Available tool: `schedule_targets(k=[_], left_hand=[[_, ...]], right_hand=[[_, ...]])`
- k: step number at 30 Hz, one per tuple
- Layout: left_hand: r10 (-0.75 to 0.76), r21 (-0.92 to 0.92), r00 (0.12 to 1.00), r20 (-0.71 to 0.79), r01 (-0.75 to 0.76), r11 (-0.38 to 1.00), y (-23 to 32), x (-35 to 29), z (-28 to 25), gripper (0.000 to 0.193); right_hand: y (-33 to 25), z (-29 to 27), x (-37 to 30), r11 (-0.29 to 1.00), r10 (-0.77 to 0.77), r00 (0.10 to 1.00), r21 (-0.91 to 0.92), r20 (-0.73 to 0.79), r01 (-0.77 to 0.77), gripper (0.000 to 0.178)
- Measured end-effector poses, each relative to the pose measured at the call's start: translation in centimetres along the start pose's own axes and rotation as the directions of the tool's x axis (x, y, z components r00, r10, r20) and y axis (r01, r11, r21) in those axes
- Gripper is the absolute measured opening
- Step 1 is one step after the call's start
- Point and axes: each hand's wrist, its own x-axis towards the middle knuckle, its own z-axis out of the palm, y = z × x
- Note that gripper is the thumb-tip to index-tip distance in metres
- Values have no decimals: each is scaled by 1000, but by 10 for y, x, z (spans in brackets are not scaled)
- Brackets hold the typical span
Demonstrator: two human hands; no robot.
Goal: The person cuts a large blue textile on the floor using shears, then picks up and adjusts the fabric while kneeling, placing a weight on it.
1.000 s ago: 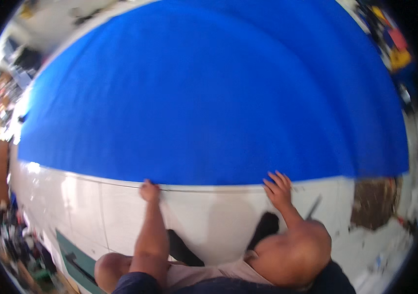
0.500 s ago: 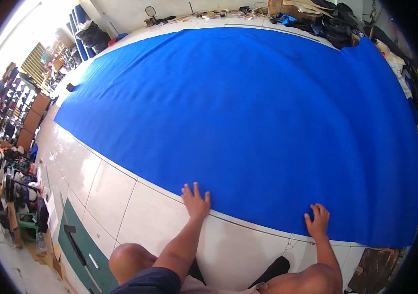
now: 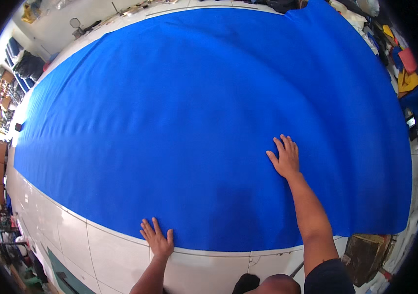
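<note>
A large sheet of bright blue fabric (image 3: 194,127) lies spread over the white tiled floor, with soft ripples and folds toward its right side and far edge. On its near edge rests my left hand (image 3: 158,240), palm down with the fingers spread. Farther in, right of the middle, my right hand (image 3: 285,157) lies flat on the cloth with fingers apart and the forearm stretched over it. Neither hand grips anything.
White floor tiles (image 3: 116,250) run along the near edge. A green mat (image 3: 64,274) lies at lower left, a worn brown box (image 3: 368,255) at lower right. Crowded shelves line the left; a black bag (image 3: 29,66) stands far left. Piled cloths (image 3: 407,73) lie at right.
My right hand has moved from the near edge forward onto the cloth. My left hand stays at the edge. The view has shifted to the right and downward.
</note>
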Motion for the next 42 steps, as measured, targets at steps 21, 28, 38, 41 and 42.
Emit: schedule_targets(k=[21, 28, 38, 41, 42], left_hand=[[211, -39, 919, -332, -237, 971, 411, 535, 16, 67], [38, -4, 947, -320, -41, 999, 472, 586, 44, 66], [-35, -85, 999, -27, 32, 996, 475, 585, 2, 72], [-50, -49, 998, 36, 51, 997, 474, 586, 9, 73], [-53, -59, 998, 33, 55, 997, 470, 584, 10, 74]], right_hand=[[23, -1, 29, 985, 53, 977, 148, 208, -85, 58], [53, 9, 34, 989, 42, 944, 119, 327, -85, 55], [128, 5, 369, 861, -66, 996, 508, 59, 27, 34], [152, 48, 584, 962, -30, 983, 262, -179, 78, 39], [168, 71, 638, 971, -109, 960, 180, -257, 159, 40]])
